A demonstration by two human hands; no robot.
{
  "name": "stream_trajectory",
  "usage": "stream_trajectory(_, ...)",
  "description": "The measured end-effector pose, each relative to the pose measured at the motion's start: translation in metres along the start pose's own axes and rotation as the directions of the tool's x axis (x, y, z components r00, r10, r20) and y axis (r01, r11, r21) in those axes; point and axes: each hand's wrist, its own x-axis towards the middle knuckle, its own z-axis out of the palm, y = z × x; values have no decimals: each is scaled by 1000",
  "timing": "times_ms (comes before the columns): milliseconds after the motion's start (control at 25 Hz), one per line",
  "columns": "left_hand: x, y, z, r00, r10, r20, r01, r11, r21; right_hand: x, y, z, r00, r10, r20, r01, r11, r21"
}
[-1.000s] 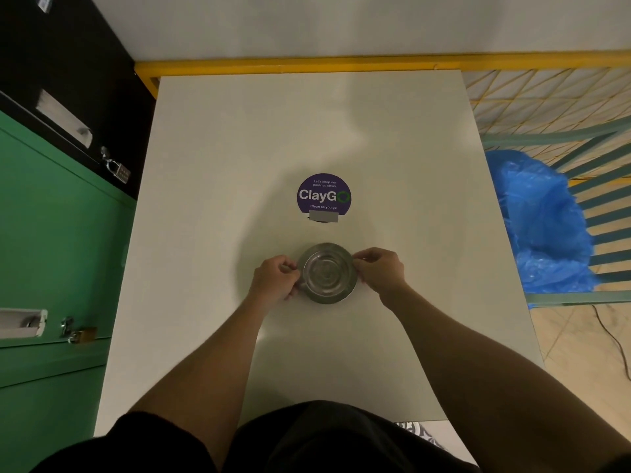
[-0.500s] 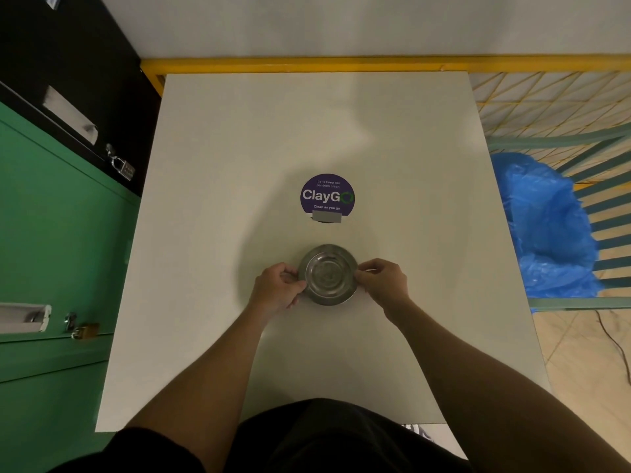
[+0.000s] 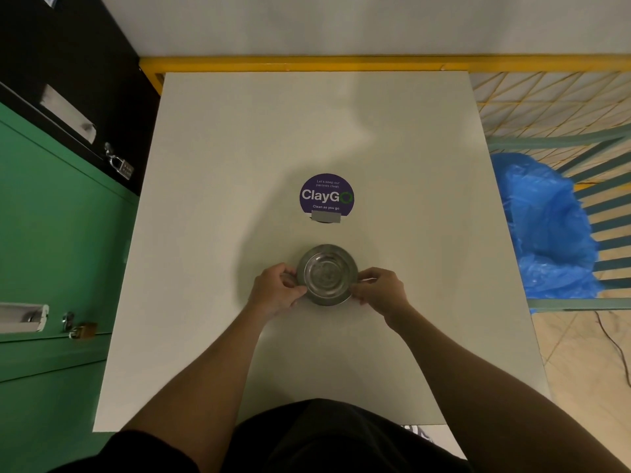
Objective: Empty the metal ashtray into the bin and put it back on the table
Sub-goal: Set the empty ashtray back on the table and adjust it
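The round metal ashtray (image 3: 327,274) sits on the white table (image 3: 239,165), just below a purple ClayGo sticker (image 3: 326,196). My left hand (image 3: 276,289) pinches its left rim and my right hand (image 3: 380,290) pinches its right rim. The tray's shiny bowl faces up; I cannot tell what lies inside it. To the right of the table stands the bin, lined with a blue plastic bag (image 3: 546,227).
Green lockers (image 3: 51,233) with padlocks (image 3: 121,165) run along the table's left side. A yellow rail (image 3: 307,63) and the wall close the far edge. A teal slatted frame (image 3: 607,213) surrounds the bin, and a cable (image 3: 614,346) lies on the floor.
Both hands stay on the ashtray's rim. The whole scene has slid slightly in the frame as my head moved; the ashtray's place on the table looks the same.
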Motion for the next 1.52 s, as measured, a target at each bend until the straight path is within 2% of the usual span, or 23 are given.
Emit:
stream_trajectory(120,1,1,1,1000,9,-8,-9,1000,-4,2,1,1,1000,-27,9,27,999,-32)
stream_trajectory(360,11,11,0,999,3,-33,-4,1000,-31,15,-7,-1,1000,-4,-7,4,1000,26)
stream_trajectory(1200,124,95,-19,990,72,-118,-70,997,22,119,-98,-14,996,-17,-83,31,984,175)
stream_trajectory(1520,130,97,-19,991,50,-125,-55,998,-38,126,-101,-16,995,-45,-94,57,991,125)
